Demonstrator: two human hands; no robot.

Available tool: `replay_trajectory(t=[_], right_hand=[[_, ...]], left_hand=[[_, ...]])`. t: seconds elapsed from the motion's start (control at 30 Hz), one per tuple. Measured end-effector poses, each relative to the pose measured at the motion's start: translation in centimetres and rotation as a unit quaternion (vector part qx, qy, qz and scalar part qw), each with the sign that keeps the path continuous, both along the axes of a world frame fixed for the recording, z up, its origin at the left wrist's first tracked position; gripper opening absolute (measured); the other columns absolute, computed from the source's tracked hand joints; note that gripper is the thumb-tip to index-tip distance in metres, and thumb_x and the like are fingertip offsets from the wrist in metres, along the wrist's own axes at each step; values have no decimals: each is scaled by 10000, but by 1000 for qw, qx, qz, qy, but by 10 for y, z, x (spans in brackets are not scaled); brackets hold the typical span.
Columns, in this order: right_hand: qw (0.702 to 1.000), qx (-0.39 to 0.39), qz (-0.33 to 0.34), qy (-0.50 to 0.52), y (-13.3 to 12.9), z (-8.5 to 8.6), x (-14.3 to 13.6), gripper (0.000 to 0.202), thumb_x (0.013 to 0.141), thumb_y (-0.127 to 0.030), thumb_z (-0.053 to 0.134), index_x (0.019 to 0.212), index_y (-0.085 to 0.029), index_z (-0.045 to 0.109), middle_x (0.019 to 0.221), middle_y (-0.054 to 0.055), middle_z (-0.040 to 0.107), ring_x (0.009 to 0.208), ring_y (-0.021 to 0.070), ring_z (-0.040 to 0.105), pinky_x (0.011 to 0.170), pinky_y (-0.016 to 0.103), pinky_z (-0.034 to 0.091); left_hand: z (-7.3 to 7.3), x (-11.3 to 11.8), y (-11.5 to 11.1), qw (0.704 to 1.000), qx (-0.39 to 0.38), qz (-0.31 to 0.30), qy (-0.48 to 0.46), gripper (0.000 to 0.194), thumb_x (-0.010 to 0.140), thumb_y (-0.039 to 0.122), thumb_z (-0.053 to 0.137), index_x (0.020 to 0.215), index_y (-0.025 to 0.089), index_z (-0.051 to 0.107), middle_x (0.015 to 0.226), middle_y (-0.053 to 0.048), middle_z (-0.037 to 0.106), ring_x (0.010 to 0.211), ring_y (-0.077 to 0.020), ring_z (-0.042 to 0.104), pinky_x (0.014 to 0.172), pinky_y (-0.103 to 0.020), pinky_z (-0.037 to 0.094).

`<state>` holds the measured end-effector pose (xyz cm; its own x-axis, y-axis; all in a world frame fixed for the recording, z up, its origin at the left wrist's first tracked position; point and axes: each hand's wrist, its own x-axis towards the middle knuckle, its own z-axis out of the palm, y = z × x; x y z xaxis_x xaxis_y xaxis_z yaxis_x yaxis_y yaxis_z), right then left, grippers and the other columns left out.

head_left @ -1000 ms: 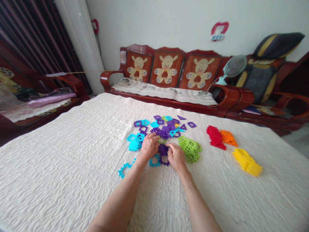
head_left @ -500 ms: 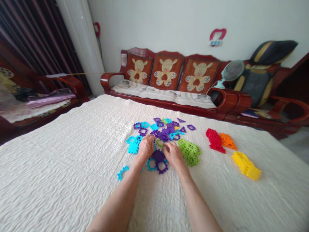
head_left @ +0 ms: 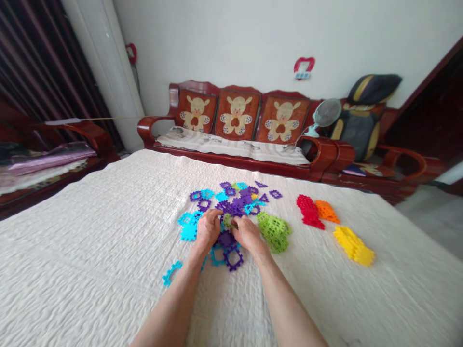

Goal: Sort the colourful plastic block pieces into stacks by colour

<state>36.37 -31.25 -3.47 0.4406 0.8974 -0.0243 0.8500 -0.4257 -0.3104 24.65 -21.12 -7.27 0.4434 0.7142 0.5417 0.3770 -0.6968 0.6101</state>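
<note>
In the head view, a light green notched building tile (head_left: 227, 220) with an open middle is between my hands, above the pile. My right hand (head_left: 248, 232) pinches its right side. My left hand (head_left: 209, 228) has its fingers closed at the left side; its fingertips are partly hidden. Purple tiles (head_left: 237, 205) lie in a loose heap just beyond my hands. Nearer me are a purple ring-shaped tile (head_left: 233, 268) and a blue one beside it. More blue tiles (head_left: 188, 232) lie left of my left hand. A stack of green tiles (head_left: 275, 233) rests right of my right hand.
Red tiles (head_left: 309, 212), orange tiles (head_left: 326, 211) and yellow tiles (head_left: 354, 246) lie in separate groups at right on the quilted cream cover (head_left: 108, 241). One blue ring tile (head_left: 169, 276) sits by my left forearm. A wooden sofa (head_left: 231, 159) and a small fan (head_left: 326, 113) stand beyond.
The camera view has shifted, so the scene sits further left and slightly lower. My hands have come slightly closer together around the green tile.
</note>
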Motion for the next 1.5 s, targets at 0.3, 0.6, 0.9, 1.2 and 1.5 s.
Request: replay_trajectory(t=[0.3, 0.6, 0.9, 1.2, 1.5], right_hand=[[890, 177, -26, 421, -29, -7, 35, 260, 846, -404, 540, 1011, -215, 609, 827, 3, 637, 743, 139, 601, 675, 256, 474], [841, 303, -155, 420, -57, 5, 69, 445, 713, -567, 598, 944, -189, 640, 721, 25, 643, 651, 167, 597, 609, 285, 490], [924, 331, -190, -14, -81, -8, 118, 453, 732, -425, 433, 988, -151, 687, 1015, 156, 661, 938, 268, 612, 919, 435, 463], [956, 269, -97, 59, -74, -9, 108, 372, 815, -427, 405, 960, -206, 666, 1035, 119, 683, 1008, 252, 623, 947, 417, 466], [973, 226, 41, -17, 5, 14, 115, 295, 848, -251, 436, 1029, -175, 656, 1057, 95, 683, 1022, 209, 615, 947, 343, 447]], left_hand=[[7, -2, 0, 999, -40, 10, -3, 319, 804, 80, 447, 915, 183, 728, 938, -50, 735, 887, -164, 678, 842, -283, 521], [7, -1, -2, 999, -50, 15, -3, 316, 810, 68, 454, 922, 181, 727, 930, -48, 735, 866, -155, 678, 825, -267, 517], [8, 0, -3, 999, -35, 13, 11, 303, 815, 72, 456, 919, 180, 719, 929, -53, 733, 870, -166, 676, 819, -280, 515], [17, 27, -28, 995, 10, -75, 64, 354, 839, 85, 414, 1021, 206, 692, 1038, -65, 690, 1010, -165, 620, 951, -315, 484], [15, 73, -35, 969, -10, -86, 234, 407, 837, 206, 466, 1221, 211, 601, 1407, -124, 469, 1342, -311, 363, 1050, -487, 392]])
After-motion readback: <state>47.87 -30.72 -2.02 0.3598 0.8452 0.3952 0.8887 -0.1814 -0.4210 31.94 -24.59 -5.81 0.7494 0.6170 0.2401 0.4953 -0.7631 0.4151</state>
